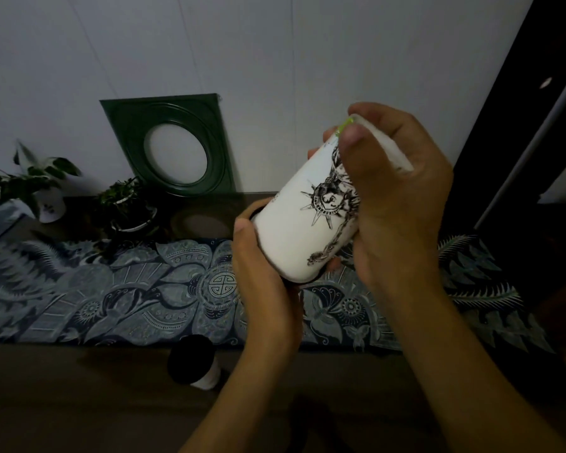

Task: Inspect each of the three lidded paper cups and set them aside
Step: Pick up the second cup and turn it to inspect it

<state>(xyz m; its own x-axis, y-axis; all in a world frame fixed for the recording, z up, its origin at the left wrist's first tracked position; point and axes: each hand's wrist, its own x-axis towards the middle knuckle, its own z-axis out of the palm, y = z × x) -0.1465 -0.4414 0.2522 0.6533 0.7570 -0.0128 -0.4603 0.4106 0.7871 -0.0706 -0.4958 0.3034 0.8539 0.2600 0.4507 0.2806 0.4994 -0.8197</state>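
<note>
Both your hands grasp one white paper cup [294, 230], raised and tilted above the patterned cloth [111, 289]: your right hand [396, 204] wraps its upper end at 2 o'clock, your left hand [262, 266] its lower end at 8 o'clock. Another cup with a black lid [193, 361] stands on the table at 7 o'clock.

Left hand [262, 273] and right hand [396, 204] grip tilted white cup [301, 223].

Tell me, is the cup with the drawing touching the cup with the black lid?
Apart. The head view shows both hands holding the drawn cup up in the air, above the black-lidded cup below.
</note>
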